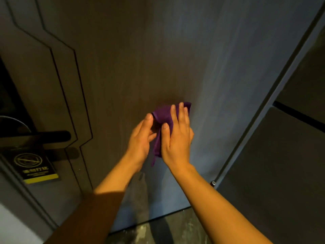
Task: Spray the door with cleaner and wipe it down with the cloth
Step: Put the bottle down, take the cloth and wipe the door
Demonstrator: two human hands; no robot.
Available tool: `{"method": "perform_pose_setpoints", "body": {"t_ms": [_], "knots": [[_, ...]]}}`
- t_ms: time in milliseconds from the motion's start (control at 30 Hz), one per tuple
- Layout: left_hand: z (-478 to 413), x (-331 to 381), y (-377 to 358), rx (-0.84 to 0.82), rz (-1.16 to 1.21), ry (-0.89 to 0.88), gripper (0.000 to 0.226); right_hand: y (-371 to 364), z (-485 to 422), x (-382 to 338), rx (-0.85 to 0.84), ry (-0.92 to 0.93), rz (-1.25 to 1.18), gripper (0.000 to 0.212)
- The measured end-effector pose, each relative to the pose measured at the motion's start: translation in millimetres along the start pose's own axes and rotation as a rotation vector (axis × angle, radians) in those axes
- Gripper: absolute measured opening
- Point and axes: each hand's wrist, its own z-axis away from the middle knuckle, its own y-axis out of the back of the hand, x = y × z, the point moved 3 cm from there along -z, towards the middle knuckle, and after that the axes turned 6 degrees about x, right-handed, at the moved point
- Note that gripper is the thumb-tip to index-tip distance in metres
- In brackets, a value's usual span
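Observation:
A dark grey-brown door (131, 59) fills most of the view. A purple cloth (162, 116) is pressed against its lower middle. My right hand (177, 138) lies flat over the cloth, fingers spread, pinning it to the door. My left hand (142, 138) grips the cloth's left edge with thumb and fingers. A strip of cloth hangs down between the two hands. No spray bottle is in view.
A black lever handle (52, 136) sits at the left, with a black and yellow hanging sign (35, 168) below it. The door frame (263, 106) runs diagonally at the right, beside dark wall panels (290, 155). A mottled floor (158, 229) shows under the door.

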Motion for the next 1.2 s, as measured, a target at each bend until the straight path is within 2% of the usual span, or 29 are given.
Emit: {"method": "perform_pose_setpoints", "body": {"t_ms": [67, 133, 300, 367, 433, 467, 533, 633, 733, 833, 967, 1033, 1100, 1200], "knots": [[-3, 10, -18, -0.058, 0.203, 0.149, 0.039, 19, -7, -12, -0.076, -0.034, 0.061, 0.064], [2, 25, -35, -0.037, 0.25, 0.203, 0.029, 38, -12, -21, -0.171, -0.082, 0.138, 0.064], [33, 52, -67, 0.014, 0.208, 0.378, 0.036, 100, -22, -41, -0.395, -0.158, 0.285, 0.071], [52, 67, -78, 0.04, 0.163, 0.452, 0.035, 132, -25, -54, -0.443, -0.131, 0.309, 0.069], [70, 84, -95, 0.038, 0.178, 0.513, 0.043, 167, -26, -67, -0.445, -0.136, 0.279, 0.064], [79, 93, -105, 0.022, 0.193, 0.544, 0.045, 185, -27, -74, -0.427, -0.163, 0.25, 0.061], [96, 109, -127, 0.009, 0.21, 0.604, 0.034, 223, -27, -86, -0.343, -0.232, 0.184, 0.058], [127, 122, -158, -0.102, 0.262, 0.724, 0.038, 282, -19, -101, -0.124, -0.393, 0.088, 0.054], [166, 128, -183, -0.23, 0.295, 0.832, 0.033, 339, 8, -100, 0.098, -0.7, 0.059, 0.052], [210, 125, -209, -0.341, 0.218, 0.923, 0.023, 393, 40, -89, 0.221, -1.071, -0.019, 0.039], [280, 110, -246, -0.47, 0.129, 1.03, 0.019, 464, 97, -88, 0.393, -1.381, -0.184, 0.048], [316, 100, -263, -0.534, 0.089, 1.075, 0.02, 497, 133, -90, 0.484, -1.449, -0.176, 0.043], [353, 90, -281, -0.604, 0.026, 1.102, 0.02, 534, 169, -89, 0.551, -1.443, -0.041, 0.038], [409, 71, -304, -0.711, -0.104, 1.094, 0.025, 585, 217, -90, 0.552, -1.395, 0.153, 0.035]]}}
